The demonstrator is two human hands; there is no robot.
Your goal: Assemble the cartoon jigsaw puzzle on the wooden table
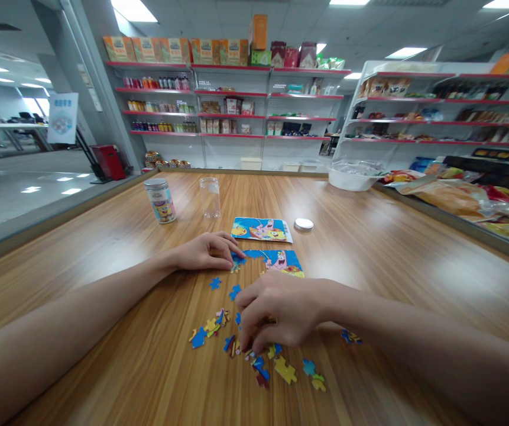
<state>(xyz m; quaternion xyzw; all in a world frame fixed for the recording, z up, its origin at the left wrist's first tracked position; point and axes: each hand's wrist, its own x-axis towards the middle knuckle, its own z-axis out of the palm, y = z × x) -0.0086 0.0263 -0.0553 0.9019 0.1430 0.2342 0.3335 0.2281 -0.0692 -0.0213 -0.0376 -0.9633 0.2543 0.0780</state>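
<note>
My left hand (207, 251) lies on the table with its fingers stretched out, fingertips touching the left edge of a partly assembled jigsaw puzzle (286, 260). Blue with a pink cartoon figure, the puzzle is partly covered by both hands. Over the loose pieces nearer me, my right hand (281, 307) is closed, thumb and fingers curled down; what they hold, if anything, is hidden. Several puzzle pieces (285, 370) lie scattered below and left of it, in yellow, blue and dark red. Behind the puzzle lies a picture card (262, 229) with a similar cartoon.
A printed can (161, 201) and a clear plastic jar (210, 197) stand at the back left. A round silver lid (303, 224) lies right of the card. Farther back are a white basin (354, 176) and packaged goods (458, 198) along the right edge.
</note>
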